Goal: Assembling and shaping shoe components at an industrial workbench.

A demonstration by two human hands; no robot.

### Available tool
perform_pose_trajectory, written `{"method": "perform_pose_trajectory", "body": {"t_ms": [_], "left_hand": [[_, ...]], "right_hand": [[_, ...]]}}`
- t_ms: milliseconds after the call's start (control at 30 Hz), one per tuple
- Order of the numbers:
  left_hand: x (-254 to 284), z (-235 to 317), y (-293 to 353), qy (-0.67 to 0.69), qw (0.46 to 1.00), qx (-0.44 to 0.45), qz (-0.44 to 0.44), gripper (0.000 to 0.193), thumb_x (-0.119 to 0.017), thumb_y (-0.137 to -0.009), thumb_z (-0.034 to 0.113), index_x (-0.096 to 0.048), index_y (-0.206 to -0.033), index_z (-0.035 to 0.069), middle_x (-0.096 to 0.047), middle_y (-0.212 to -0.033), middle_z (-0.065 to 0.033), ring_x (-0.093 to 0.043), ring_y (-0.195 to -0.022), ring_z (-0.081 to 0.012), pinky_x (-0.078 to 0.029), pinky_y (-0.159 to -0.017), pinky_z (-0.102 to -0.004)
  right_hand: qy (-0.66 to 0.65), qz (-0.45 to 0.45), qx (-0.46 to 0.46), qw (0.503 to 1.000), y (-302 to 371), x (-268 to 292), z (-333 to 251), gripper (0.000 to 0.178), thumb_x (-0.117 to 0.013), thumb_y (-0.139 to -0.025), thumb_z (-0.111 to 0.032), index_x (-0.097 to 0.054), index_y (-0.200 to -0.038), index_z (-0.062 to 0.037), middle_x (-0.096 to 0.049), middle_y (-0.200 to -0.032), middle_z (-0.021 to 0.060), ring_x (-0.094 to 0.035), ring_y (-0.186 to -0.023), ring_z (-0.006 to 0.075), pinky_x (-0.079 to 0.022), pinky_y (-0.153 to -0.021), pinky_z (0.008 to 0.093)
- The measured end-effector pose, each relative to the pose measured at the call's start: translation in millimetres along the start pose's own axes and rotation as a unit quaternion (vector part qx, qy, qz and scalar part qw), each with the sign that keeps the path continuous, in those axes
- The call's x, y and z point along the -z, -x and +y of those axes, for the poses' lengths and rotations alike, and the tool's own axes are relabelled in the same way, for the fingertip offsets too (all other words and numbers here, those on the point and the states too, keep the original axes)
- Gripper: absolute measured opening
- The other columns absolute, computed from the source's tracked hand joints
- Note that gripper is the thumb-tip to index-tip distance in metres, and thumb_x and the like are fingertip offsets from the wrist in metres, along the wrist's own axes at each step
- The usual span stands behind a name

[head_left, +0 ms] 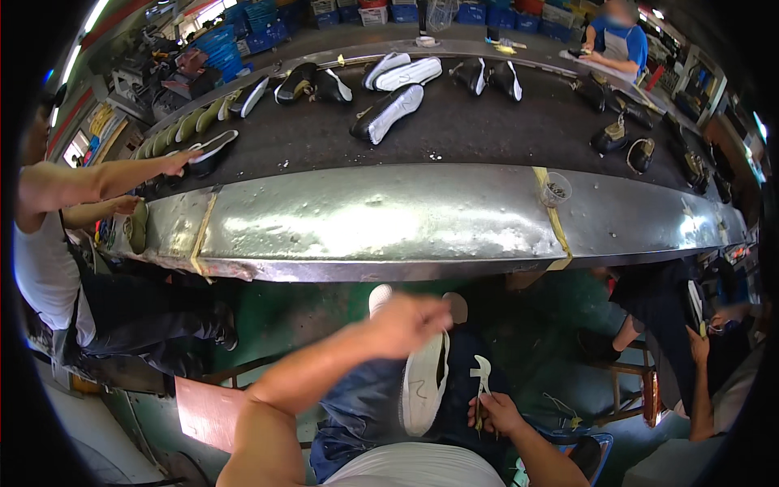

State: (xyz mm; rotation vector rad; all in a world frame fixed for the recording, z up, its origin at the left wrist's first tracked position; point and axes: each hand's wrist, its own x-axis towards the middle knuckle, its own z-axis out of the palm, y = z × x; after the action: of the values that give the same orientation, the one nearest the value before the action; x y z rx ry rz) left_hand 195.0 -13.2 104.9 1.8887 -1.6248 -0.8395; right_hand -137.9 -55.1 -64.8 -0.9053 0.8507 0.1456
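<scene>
A shoe (422, 394) with its pale sole turned up lies across my dark trousers. At its far end is my left hand (410, 326), blurred by motion; its fingers are smeared, so I cannot make out whether it grips the shoe or anything else. My right hand (497, 414) is closed around the handles of lasting pincers (482, 375), whose metal head points away from me, just right of the shoe.
Beyond my knees runs a metal bench edge (324, 219) with a clear plastic cup (556, 190) on it. Behind, a dark conveyor belt (284, 150) carries several shoes (389, 114). A co-worker (49, 235) on the left touches a shoe; others sit right and stand far right.
</scene>
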Motion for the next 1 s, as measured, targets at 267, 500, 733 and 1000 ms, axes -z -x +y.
{"method": "perform_pose_trajectory", "body": {"t_ms": [267,500,733,1000], "left_hand": [[178.0,-159.5,-243.5,-0.317,0.841,0.118,0.421,0.079,-0.059,-0.095,0.04,-0.024,-0.152,-0.004,-0.02,-0.16,-0.025,-0.022,-0.147,-0.0454,-0.026,-0.12,-0.0446],[163.9,-135.1,-258.4,-0.356,0.907,0.082,0.212,0.066,-0.037,-0.103,0.05,-0.044,-0.143,-0.002,-0.041,-0.151,-0.0218,-0.033,-0.144,-0.0362,-0.029,-0.118,-0.0426],[80.4,-58.3,-168.8,-0.187,0.916,-0.225,0.274,0.024,-0.058,-0.093,0.009,-0.062,-0.113,-0.004,-0.065,-0.116,-0.024,-0.062,-0.109,-0.0411,-0.051,-0.096,-0.0434],[-89.8,-106.2,-10.7,-0.071,0.966,-0.205,0.141,0.025,-0.068,-0.081,0.01,-0.068,-0.103,-0.002,-0.069,-0.097,-0.0169,-0.067,-0.091,-0.0347,-0.055,-0.085,-0.0417]], "right_hand": [[-0.025,-0.045,-0.06,0.997,-17.4,11.1,-23.8,0.04,-0.037,-0.107,-0.03,-0.058,-0.11,0.0034,-0.068,-0.092,0.0144,-0.071,-0.075,0.0227,-0.043,-0.042,0.0245],[-0.075,-0.03,-0.057,0.995,-12.9,14.5,-24.7,0.037,-0.039,-0.108,-0.029,-0.059,-0.111,0.0022,-0.07,-0.092,0.0119,-0.07,-0.073,0.018,-0.042,-0.042,0.0228],[-0.037,-0.036,-0.052,0.997,-12.1,13.3,-18.6,0.041,-0.037,-0.107,-0.031,-0.059,-0.11,0.0036,-0.068,-0.091,0.0146,-0.071,-0.074,0.0229,-0.043,-0.041,0.0248],[-0.013,-0.002,-0.015,1.0,-0.4,6.1,-5.4,0.04,-0.038,-0.107,-0.032,-0.059,-0.11,0.0014,-0.069,-0.092,0.013,-0.071,-0.075,0.0217,-0.043,-0.042,0.0246]]}}
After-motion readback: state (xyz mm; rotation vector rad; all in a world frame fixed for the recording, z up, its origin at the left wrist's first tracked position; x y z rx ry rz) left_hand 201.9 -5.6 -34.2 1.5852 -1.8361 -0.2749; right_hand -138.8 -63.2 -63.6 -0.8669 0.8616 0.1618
